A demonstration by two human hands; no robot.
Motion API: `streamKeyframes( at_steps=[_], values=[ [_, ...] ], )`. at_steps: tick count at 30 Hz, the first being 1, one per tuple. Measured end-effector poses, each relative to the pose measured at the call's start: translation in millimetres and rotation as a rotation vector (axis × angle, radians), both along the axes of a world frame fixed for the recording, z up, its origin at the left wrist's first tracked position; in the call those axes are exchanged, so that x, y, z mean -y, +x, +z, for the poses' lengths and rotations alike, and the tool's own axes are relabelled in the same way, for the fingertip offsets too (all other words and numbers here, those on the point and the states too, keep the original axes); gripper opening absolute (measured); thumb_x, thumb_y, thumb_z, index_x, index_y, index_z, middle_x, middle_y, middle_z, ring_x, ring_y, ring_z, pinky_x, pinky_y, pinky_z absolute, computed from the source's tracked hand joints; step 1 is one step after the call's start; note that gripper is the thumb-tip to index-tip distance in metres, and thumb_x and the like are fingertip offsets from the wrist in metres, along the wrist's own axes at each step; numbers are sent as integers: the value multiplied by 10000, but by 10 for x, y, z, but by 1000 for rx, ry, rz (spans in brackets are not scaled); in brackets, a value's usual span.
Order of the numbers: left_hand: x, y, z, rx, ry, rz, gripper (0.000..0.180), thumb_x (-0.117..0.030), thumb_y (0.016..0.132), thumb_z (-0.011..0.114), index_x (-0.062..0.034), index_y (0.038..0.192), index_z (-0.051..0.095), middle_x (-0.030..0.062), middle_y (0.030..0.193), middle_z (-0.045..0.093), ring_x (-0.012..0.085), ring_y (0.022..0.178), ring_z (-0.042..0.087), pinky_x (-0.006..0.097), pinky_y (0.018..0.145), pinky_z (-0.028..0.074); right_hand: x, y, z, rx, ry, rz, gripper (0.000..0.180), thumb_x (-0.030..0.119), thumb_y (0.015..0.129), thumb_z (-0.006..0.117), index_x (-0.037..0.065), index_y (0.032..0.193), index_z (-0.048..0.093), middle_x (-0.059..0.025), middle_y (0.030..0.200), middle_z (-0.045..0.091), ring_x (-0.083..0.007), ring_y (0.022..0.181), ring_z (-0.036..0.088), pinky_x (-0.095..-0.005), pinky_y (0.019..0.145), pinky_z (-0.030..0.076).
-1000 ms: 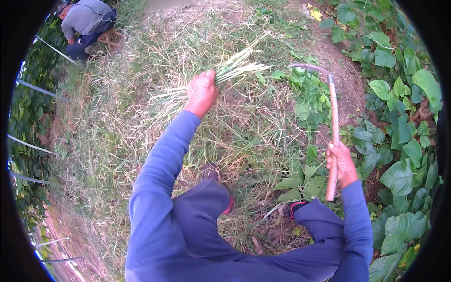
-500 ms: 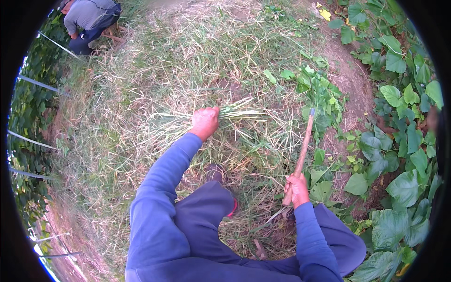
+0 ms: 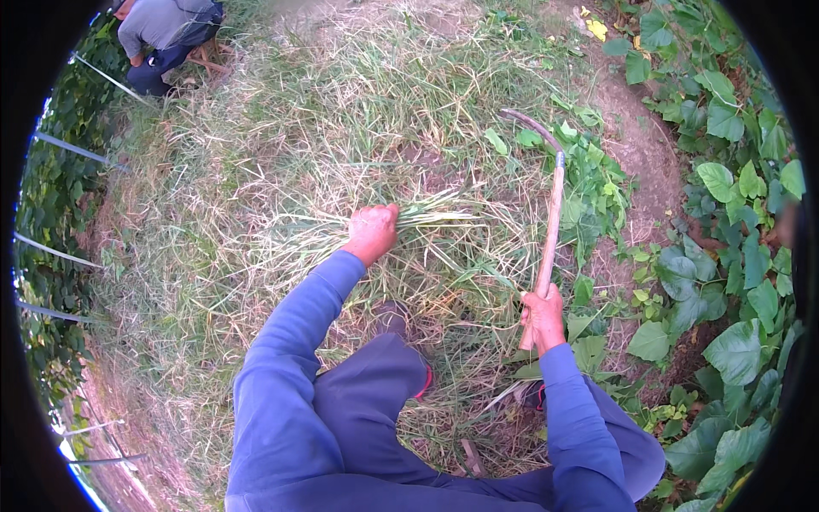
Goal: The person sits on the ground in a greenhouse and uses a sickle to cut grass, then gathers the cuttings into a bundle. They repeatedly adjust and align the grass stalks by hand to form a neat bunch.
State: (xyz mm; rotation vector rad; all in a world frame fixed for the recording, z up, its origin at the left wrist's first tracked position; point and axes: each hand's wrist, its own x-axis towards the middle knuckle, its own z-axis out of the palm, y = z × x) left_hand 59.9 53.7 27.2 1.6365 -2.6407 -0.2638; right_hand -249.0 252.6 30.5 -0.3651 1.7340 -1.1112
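Observation:
My left hand [image 3: 373,232] is closed round a bundle of cut grass [image 3: 439,211], whose pale stalks stick out on the right and fan out to the left. In my right hand [image 3: 543,316] is the wooden handle of a sickle [image 3: 553,224]. Its thin dark blade curves up and to the left from the handle's top, over the grass near some green leaves. The blade is apart from the bundle. Both forearms come up from below in blue sleeves.
Long, partly dry grass [image 3: 341,111] covers the ground. Broad-leaved vines [image 3: 734,350] line the right side beside a strip of bare soil [image 3: 636,136]. Another person [image 3: 166,38] crouches at the far left, near leafy plants and slanting poles [image 3: 72,149]. My shoe [image 3: 392,320] stands below the bundle.
My right hand has moved a little up and away from me, and the sickle's curved blade now shows plainly. My left hand has dropped slightly in the picture, still holding the grass.

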Motion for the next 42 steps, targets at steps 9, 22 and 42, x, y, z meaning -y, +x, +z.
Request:
streamKeyframes(
  at_steps=[9, 22, 42],
  values=[
    [12, 1, -93, 54, -20, 29, 121, -84, 750, 542, -65, 867, 568, 173, 819, 648, 362, 765, 644, 466, 679, 513, 752, -113, -118, -287, 83, 72, 255, 14, 714, 611, 13, 913, 453, -87, 701, 552, -143, 461, 536, -307, 386, 436],
    [-45, 43, -233, 104, -14, -2, 118, -85, 751, 546, -64, 863, 573, 161, 808, 654, 349, 768, 652, 453, 691, 518, 1107, 390, -521, -508, 178, 414, 279, 89, 735, 619, -42, 959, 515, -259, 885, 626, -400, 844, 630, -447, 767, 503],
    [-85, 40, -176, 105, 43, -5, 117, -90, 779, 532, -74, 887, 575, 154, 826, 651, 339, 753, 655, 453, 662, 524, 1607, 718, -320, -633, 123, 383, 317, 108, 757, 634, -63, 997, 516, -279, 953, 622, -433, 925, 614, -468, 825, 488]
  ],
)
